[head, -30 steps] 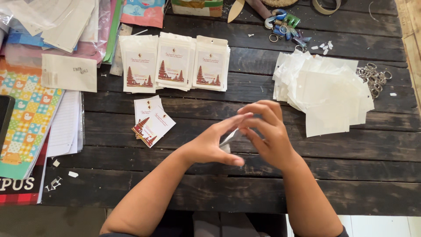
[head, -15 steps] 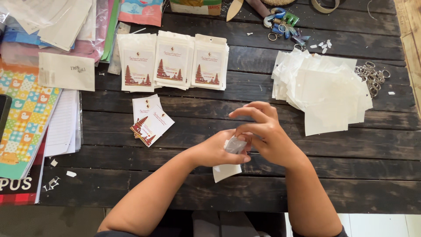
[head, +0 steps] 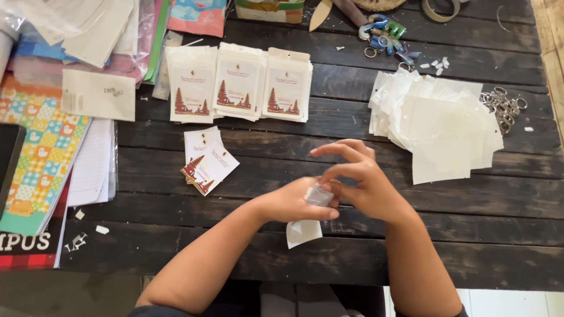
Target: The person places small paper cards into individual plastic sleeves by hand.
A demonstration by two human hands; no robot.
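Both hands have sunk lower; left hand [head: 294, 205] and right hand [head: 358, 185] fingers pinch a small clear bag [head: 305, 226] between them above the table [head: 176, 258].

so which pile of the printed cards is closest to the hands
The small fanned pile of loose cards, just left of the left hand; the three bagged stacks lie farther up the table.

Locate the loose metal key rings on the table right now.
In the head view, the key rings lie at the table's far right edge, just beside the pile of clear plastic bags.
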